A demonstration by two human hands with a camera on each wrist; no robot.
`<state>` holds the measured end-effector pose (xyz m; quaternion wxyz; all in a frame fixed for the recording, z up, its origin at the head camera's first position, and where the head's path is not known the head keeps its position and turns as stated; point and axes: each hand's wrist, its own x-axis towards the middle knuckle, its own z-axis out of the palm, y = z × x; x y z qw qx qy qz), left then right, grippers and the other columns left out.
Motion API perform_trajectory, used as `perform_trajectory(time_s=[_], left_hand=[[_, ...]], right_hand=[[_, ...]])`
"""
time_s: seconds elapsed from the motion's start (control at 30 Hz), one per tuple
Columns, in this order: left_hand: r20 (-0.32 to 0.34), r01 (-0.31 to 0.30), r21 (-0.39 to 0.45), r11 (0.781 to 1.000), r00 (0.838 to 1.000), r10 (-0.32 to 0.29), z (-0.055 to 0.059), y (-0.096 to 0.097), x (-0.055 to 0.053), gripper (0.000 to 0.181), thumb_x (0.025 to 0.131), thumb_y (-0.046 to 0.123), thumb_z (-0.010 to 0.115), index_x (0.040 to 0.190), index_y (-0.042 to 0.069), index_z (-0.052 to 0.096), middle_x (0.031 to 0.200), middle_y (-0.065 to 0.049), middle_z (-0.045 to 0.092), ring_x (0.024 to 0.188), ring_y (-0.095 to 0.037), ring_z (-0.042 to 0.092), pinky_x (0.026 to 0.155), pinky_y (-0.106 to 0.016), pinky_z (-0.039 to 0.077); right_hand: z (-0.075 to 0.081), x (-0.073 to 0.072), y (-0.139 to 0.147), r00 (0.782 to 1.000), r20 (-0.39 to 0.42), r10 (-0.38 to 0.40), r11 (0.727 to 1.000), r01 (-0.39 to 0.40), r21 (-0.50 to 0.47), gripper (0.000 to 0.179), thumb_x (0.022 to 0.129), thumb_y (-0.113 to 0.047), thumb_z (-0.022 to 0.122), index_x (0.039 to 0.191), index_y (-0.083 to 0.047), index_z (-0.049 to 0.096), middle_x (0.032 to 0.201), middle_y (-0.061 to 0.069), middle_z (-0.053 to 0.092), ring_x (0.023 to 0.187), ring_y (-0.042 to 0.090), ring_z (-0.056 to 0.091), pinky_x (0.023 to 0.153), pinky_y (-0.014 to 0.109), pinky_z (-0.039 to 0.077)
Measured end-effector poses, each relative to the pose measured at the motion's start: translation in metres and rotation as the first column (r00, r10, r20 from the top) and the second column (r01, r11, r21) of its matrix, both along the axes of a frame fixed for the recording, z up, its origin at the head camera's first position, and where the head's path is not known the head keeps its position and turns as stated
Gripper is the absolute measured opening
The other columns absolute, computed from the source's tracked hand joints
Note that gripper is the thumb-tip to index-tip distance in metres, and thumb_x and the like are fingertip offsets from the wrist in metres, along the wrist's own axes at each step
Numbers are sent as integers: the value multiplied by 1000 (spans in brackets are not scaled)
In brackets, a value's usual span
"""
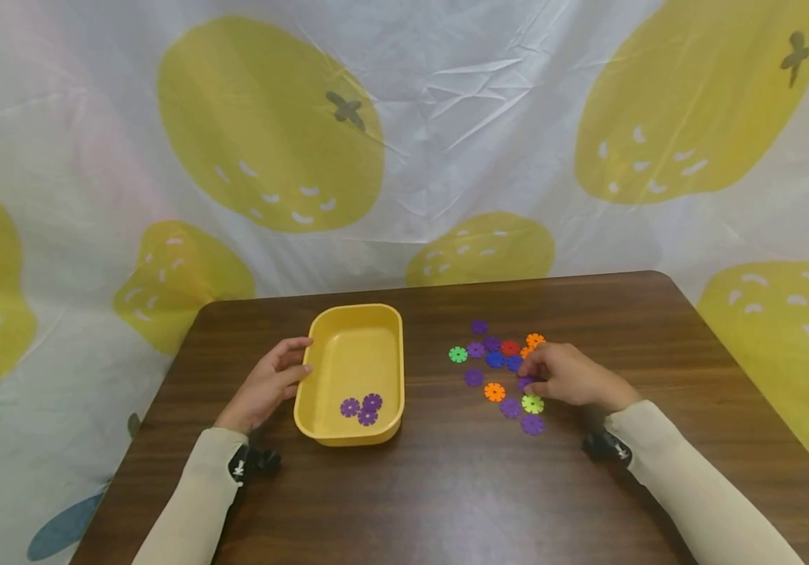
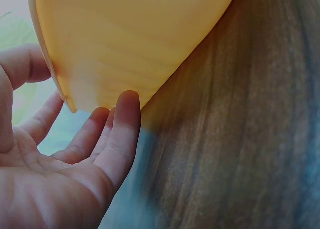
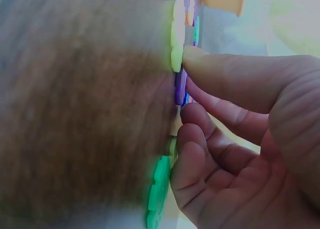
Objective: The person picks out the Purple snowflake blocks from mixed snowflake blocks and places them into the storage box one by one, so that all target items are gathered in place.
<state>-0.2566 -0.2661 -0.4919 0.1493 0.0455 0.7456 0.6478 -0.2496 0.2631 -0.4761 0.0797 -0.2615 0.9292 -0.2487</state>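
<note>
My left hand [image 1: 267,386] is at the left side of a yellow plastic basin [image 1: 353,312], thumb over its rim and fingers against the outer wall [image 2: 125,44]. Three purple snowflake discs [image 1: 367,419] lie inside, near the front. My right hand [image 1: 575,378] is low over scattered discs to the right, its thumb and fingers curled about the edge of a purple snowflake disc [image 1: 526,384]. In the right wrist view, that purple disc [image 3: 180,89] shows between thumb and fingers. A yellow-green disc [image 3: 177,36] stands right by the thumb tip.
Several more interlocking discs lie flat around the right hand: a green one [image 1: 457,355], a red one [image 1: 510,348], an orange one [image 1: 494,392], a blue one [image 1: 495,359] and others in purple. The brown wooden table [image 1: 460,494] backs onto a fruit-print curtain [image 1: 411,157].
</note>
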Motion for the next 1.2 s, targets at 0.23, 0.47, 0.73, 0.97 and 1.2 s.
perform_trajectory(time_s=[0.23, 0.47, 0.73, 0.97, 1.2], left_hand=[[2, -3, -5, 1000, 1000, 3, 0, 0, 0, 60, 106, 17, 65, 159, 13, 39, 156, -22, 47, 131, -34, 61, 98, -36, 62], [7, -7, -7, 1000, 1000, 8, 0, 1, -2, 58, 105, 16, 65, 158, 13, 41, 156, -22, 47, 130, -34, 61, 98, -36, 62], [4, -15, -11, 1000, 1000, 15, 1, 1, 0, 58, 106, 15, 64, 158, 13, 41, 156, -22, 47, 130, -35, 61, 98, -36, 62], [1, -8, -13, 1000, 1000, 8, 1, 1, -1, 58, 105, 16, 65, 158, 13, 40, 156, -22, 47, 131, -36, 61, 99, -37, 62], [0, -8, -8, 1000, 1000, 8, 1, 1, -1, 59, 105, 16, 65, 158, 13, 40, 156, -23, 48, 129, -34, 62, 98, -37, 62]], right_hand=[[0, 0, -1, 1000, 25, 12, 1000, -12, -3, 12, 92, -17, 83, 98, -11, 74, 89, -5, 71, 80, 9, 61, 75, 28, 55], [-1, 2, 5, 1000, -5, 29, 1000, -29, -12, 17, 92, -11, 81, 108, -10, 76, 94, -6, 71, 85, 9, 61, 78, 29, 56], [-1, -1, 6, 996, -26, 91, 996, -91, -3, 21, 90, -9, 82, 109, -14, 76, 93, -5, 67, 84, 11, 57, 75, 27, 52], [0, -3, 2, 998, -10, 61, 998, -61, -9, 21, 86, -17, 86, 103, -14, 73, 92, -5, 68, 84, 12, 58, 75, 27, 50], [1, -3, -2, 999, -11, 30, 999, -30, -20, 19, 86, -16, 87, 98, -13, 73, 85, -5, 66, 79, 10, 57, 71, 25, 49]])
